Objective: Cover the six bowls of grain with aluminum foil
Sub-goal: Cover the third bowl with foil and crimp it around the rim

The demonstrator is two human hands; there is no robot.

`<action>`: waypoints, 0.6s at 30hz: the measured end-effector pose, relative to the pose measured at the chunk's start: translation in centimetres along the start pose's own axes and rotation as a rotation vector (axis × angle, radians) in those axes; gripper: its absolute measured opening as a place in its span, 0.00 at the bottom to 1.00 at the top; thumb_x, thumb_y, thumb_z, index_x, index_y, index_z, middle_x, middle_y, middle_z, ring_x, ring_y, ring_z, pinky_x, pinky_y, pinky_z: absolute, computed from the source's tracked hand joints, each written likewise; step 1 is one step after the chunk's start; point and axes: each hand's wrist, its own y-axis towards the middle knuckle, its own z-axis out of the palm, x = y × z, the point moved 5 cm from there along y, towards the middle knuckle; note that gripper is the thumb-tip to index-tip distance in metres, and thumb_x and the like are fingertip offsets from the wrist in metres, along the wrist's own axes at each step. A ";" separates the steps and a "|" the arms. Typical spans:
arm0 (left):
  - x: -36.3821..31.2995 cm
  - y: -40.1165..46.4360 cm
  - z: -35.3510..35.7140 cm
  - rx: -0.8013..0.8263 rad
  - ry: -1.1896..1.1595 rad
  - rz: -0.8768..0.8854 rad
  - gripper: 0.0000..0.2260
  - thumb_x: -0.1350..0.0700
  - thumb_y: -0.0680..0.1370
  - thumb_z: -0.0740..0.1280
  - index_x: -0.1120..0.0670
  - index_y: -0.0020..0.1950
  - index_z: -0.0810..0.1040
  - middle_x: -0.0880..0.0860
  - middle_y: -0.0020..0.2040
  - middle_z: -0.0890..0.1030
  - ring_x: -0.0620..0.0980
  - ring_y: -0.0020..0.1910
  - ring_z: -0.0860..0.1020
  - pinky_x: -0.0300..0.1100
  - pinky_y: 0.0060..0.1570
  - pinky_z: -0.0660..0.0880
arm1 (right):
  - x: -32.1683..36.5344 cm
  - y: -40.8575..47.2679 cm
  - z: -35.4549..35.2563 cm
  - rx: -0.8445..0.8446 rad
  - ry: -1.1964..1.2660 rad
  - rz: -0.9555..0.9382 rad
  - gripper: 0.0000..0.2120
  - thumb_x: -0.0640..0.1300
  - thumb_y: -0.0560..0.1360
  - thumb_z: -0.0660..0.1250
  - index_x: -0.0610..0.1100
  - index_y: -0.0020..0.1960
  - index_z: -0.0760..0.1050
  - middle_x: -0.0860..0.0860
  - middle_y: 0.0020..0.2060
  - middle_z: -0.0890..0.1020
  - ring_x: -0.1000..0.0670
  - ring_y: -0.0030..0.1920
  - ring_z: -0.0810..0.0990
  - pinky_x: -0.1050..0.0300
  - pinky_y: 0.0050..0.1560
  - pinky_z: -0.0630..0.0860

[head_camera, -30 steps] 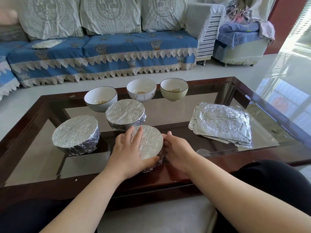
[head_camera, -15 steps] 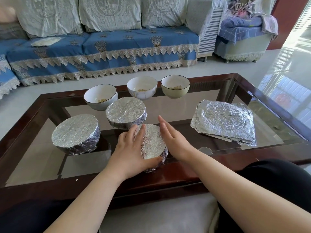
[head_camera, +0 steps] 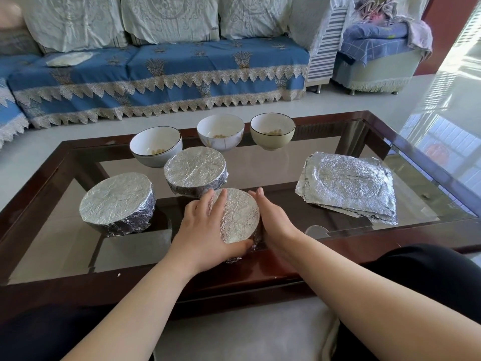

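Note:
Three foil-covered bowls stand on the glass table: one at the left (head_camera: 117, 199), one in the middle (head_camera: 195, 170) and one nearest me (head_camera: 239, 217). My left hand (head_camera: 205, 230) rests on the nearest bowl, fingers flat on its foil top and thumb along the near rim. My right hand (head_camera: 273, 220) presses straight fingers against that bowl's right side. Behind stand three uncovered bowls with a little grain: a white one at the left (head_camera: 156, 160), a white one (head_camera: 221, 143) and a pale green one (head_camera: 273, 142). A stack of foil sheets (head_camera: 348, 186) lies to the right.
The table has a dark wooden frame (head_camera: 377, 118) round its glass top. A blue-covered sofa (head_camera: 182, 66) runs along the far side and an armchair (head_camera: 377, 61) stands at the far right. My knees are under the table's near edge.
My right hand uncurled from the nearest bowl's side, lifted with straight fingers, and now presses flat against that side again. My left hand stayed on the foil top.

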 end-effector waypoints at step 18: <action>-1.3 -2.2 -2.4 0.141 -0.235 -0.191 0.59 0.20 0.56 0.49 0.48 0.81 0.40 0.49 0.81 0.41 0.58 0.79 0.50 0.53 0.75 0.53 | 1.6 0.1 -2.2 -0.122 -0.326 -0.233 0.14 0.38 0.81 0.59 0.47 0.62 0.78 0.54 0.57 0.81 0.60 0.46 0.77 0.66 0.53 0.73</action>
